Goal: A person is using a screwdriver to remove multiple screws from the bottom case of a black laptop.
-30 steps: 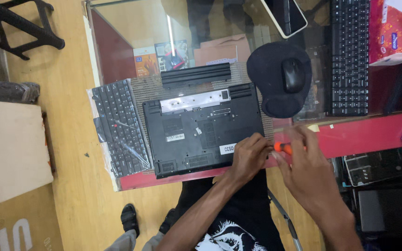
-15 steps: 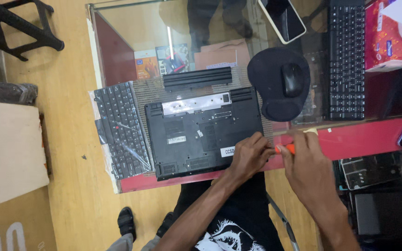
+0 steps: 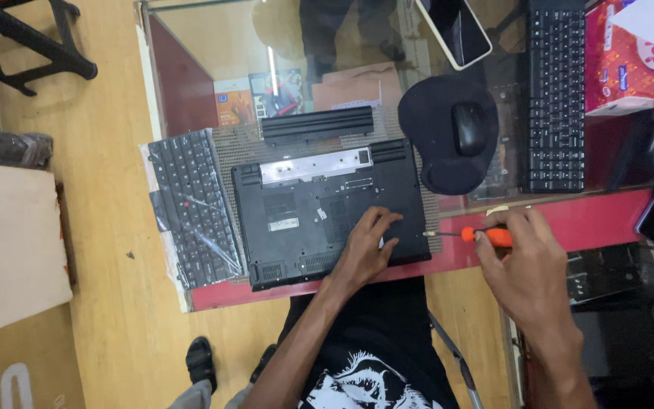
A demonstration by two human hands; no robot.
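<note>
1. At the far left, the loose keyboard point(image 3: 194, 208) in its clear plastic wrap lies at the left end of the desk point(image 3: 615, 216), just beside the laptop point(image 3: 327, 212). It sits close to the corner of the desk, so I think a push on the laptop could slide it over the edge and onto the floor point(image 3: 107, 303).

2. The laptop lies upside down on a mesh mat, with its bottom cover facing up. The long black battery point(image 3: 316, 125) rests behind it, apart from it. The near edge of the laptop is close to the red front edge of the desk, so strong pressure there might tip or shift it.

3. The left hand point(image 3: 365, 250) presses flat on the right near part of the laptop. Its fingers point(image 3: 376, 223) are spread and released, grasping nothing. If this hand lifts, the laptop can probably turn under the tool.

4. The right hand point(image 3: 527, 261) is clenched around the orange screwdriver point(image 3: 467, 235), whose thin tip points left toward the right edge of the laptop. The tip seems to be in the air and not in a screw. A slip here could scratch the case or poke the left hand.

5. Further right are the black mouse point(image 3: 468, 129) on its pad, another keyboard point(image 3: 555, 95) and a tissue box point(image 3: 621, 64). A small screw could roll there or fall from the desk.
</note>
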